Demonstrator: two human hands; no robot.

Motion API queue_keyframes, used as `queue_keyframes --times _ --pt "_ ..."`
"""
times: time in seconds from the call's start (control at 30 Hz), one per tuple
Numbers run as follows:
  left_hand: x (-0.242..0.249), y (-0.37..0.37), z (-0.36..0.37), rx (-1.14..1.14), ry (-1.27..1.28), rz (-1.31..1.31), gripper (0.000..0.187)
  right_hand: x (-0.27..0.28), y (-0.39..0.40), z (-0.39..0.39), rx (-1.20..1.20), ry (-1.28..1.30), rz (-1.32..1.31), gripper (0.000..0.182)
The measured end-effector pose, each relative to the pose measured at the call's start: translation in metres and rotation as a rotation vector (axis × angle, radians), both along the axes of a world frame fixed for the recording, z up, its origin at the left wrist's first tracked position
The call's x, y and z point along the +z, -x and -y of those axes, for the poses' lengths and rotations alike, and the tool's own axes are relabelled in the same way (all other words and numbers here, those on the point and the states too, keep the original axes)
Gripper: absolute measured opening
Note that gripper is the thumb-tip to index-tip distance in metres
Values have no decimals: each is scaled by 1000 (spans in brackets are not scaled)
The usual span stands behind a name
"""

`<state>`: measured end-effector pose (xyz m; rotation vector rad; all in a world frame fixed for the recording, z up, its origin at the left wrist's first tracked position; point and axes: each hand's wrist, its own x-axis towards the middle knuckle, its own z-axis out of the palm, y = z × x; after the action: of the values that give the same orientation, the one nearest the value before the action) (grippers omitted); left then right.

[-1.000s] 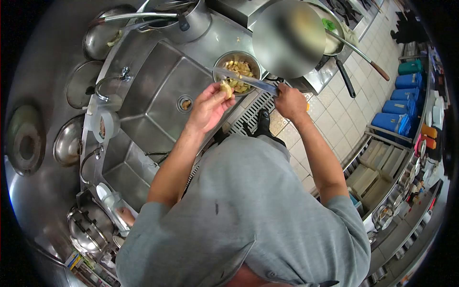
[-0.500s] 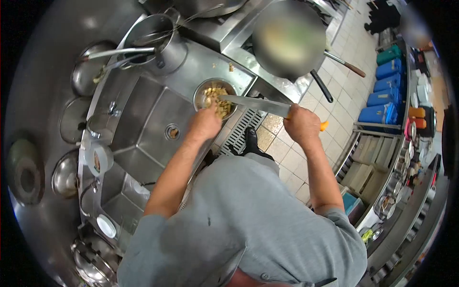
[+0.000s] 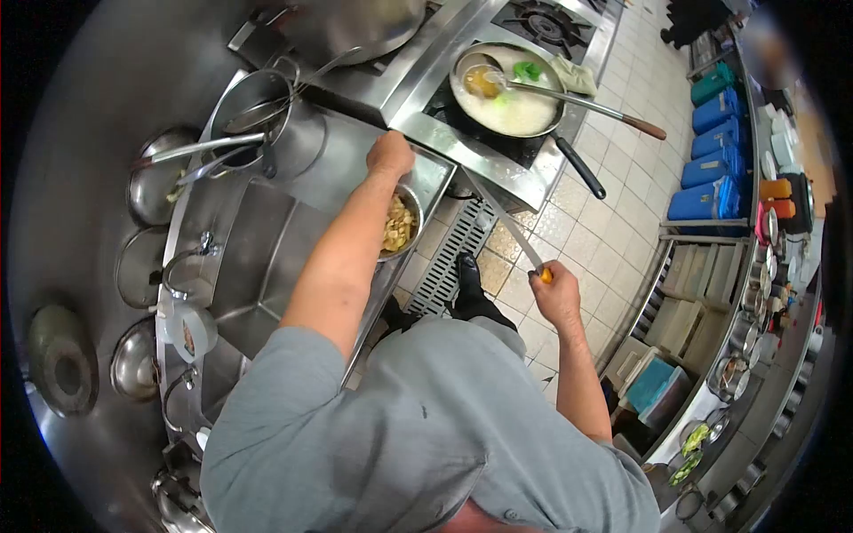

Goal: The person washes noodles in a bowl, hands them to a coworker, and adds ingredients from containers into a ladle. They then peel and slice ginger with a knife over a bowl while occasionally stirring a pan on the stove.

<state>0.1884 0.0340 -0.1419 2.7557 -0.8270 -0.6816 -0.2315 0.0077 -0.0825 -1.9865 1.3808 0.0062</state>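
I see the steel bowl point(image 3: 402, 224) of pale yellow cut pieces at the counter's front edge, just right of the sink point(image 3: 258, 258), partly under my left forearm. My left hand point(image 3: 391, 153) reaches past it, knuckles up, resting on the counter; can't tell if it grips anything. My right hand point(image 3: 556, 293) is fisted around the knife point(image 3: 505, 218), orange handle, blade angled up-left over the floor tiles.

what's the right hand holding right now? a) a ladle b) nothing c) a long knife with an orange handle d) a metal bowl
c: the right hand grips the knife by its orange handle, blade slanting up toward the stove, while the left hand reaches over the bowl of cut pieces on the steel counter.
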Motion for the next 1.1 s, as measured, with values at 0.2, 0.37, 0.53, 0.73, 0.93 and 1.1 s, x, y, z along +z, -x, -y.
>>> queue_keyframes --times 0.2,0.37,0.53,0.73,0.93,1.1 --pt "-3 -18 -7 -26 271 52 23 -18 5 0 -29 -65 105 29" --pt "43 7 -102 -42 343 -119 22 -49 -75 15 190 141 259 27" --pt "38 70 -169 96 414 -45 28 -68 -215 26 491 185 184 30" --pt "39 90 -228 308 513 45 30 -11 -252 68 566 253 222 32" --pt "14 107 -325 547 534 -39 31 35 -120 353 399 839 -493 66" --pt "-1 128 -339 698 460 -128 28 27 -90 414 747 289 -582 49"
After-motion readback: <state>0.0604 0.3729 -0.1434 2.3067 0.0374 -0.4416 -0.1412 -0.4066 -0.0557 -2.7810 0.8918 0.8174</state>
